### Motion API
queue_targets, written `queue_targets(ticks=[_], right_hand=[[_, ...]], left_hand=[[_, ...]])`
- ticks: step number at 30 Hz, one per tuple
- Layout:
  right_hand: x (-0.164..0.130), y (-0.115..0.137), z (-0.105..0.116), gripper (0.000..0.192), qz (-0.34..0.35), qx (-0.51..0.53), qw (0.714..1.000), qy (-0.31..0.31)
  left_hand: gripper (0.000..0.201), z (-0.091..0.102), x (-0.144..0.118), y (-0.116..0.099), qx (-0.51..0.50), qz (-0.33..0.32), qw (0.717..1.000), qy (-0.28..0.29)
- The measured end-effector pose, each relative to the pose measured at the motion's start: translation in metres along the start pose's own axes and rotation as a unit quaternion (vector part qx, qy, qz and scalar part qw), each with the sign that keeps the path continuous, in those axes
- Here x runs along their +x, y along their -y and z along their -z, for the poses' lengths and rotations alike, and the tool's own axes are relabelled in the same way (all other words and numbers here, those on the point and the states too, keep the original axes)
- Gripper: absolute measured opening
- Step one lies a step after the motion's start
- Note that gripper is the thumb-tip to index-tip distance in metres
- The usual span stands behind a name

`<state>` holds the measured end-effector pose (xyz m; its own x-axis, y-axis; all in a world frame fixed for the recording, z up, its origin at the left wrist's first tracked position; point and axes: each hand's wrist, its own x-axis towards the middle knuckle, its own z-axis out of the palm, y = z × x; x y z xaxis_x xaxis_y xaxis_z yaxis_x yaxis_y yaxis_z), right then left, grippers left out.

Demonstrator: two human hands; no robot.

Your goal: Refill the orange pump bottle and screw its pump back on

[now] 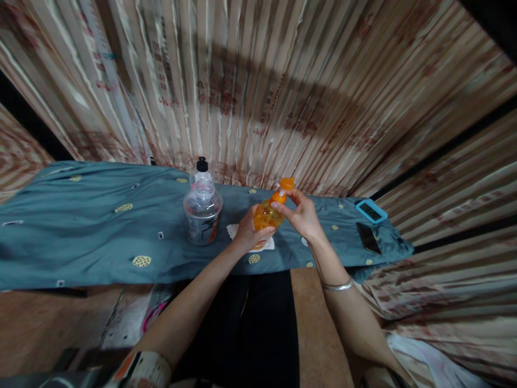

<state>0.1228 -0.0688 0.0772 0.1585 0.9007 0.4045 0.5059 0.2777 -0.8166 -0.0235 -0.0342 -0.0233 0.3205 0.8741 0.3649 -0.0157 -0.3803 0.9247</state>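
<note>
My left hand [247, 229] grips the body of a small orange bottle [265, 214], tilted toward the right. My right hand [301, 214] pinches the bottle's neck just under its orange cap [286, 184], which sits raised above the neck. Both hands hover over a white napkin [233, 231] lying on a teal cloth-covered table [92, 237]. A clear plastic bottle [202, 207] with a black cap stands upright just left of my left hand.
A blue-cased device [371, 210] and a dark phone [368, 237] lie at the table's right end. A striped curtain [258, 91] hangs close behind the table. A wooden floor [319, 328] and a shoe [155, 310] lie below.
</note>
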Motion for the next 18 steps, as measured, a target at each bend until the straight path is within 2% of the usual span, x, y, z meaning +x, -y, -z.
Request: queue_targets(ticks=[3, 7, 9, 11, 14, 16, 18], right_hand=[[-0.003, 0.002, -0.005, 0.046, -0.009, -0.023, 0.999, -0.036], [-0.003, 0.003, 0.002, 0.063, 0.005, 0.01, 0.999, 0.041], [-0.002, 0.002, 0.006, 0.061, 0.004, 0.029, 0.996, 0.085], [0.0, 0.001, 0.007, 0.052, 0.001, 0.034, 0.995, 0.098], [0.0, 0.001, 0.001, 0.045, 0.002, 0.017, 0.999, 0.039], [-0.001, 0.004, -0.004, 0.046, -0.004, -0.013, 1.0, -0.021], [-0.002, 0.007, -0.006, 0.051, -0.011, -0.043, 0.998, -0.054]], left_hand=[[0.057, 0.0, 0.001, 0.001, 0.002, -0.001, 1.0, 0.002], [0.058, 0.0, 0.001, 0.0, 0.001, -0.001, 1.0, -0.001], [0.058, -0.001, 0.001, 0.0, 0.001, -0.002, 1.0, -0.002], [0.058, -0.001, 0.0, 0.001, 0.002, -0.001, 1.0, -0.003], [0.06, -0.001, 0.0, 0.004, -0.002, -0.003, 1.0, -0.007], [0.059, -0.002, 0.001, 0.006, -0.012, -0.008, 1.0, -0.005], [0.057, -0.002, 0.001, 0.006, -0.026, -0.012, 1.0, -0.002]])
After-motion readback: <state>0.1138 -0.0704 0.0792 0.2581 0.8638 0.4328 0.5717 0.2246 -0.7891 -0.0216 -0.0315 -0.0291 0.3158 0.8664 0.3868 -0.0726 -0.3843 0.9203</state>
